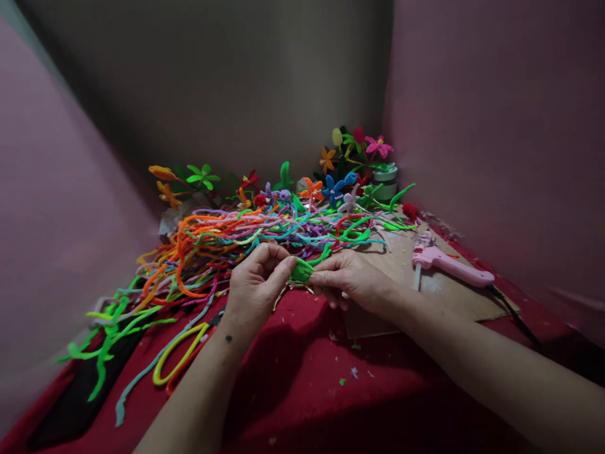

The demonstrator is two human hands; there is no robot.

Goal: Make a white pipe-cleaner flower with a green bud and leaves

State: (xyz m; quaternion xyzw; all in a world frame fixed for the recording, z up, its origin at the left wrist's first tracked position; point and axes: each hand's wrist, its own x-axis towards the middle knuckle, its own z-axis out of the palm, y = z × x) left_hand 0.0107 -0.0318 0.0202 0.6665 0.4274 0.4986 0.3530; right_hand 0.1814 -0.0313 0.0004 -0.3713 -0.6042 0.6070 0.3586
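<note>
Between my two hands is a small green piece of bent pipe cleaners (301, 271), flat and ridged, with a green strand sticking out at its upper right. My left hand (259, 277) pinches its left side between thumb and curled fingers. From the other side, my right hand (347, 277) grips the right edge with thumb and forefinger, its other fingers hanging below. Just behind the hands spreads a large heap of coloured pipe cleaners (222, 233). Fingers partly cover the green piece.
A pink glue gun (449, 263) lies on a cardboard sheet (454, 293) at right, its cord trailing off. Yellow-handled scissors (179, 353) and loose green pipe cleaners (108, 334) lie at left. Pipe-cleaner flowers (333, 189) and a small pot (385, 183) stand behind. Scraps dot the red cloth (302, 378).
</note>
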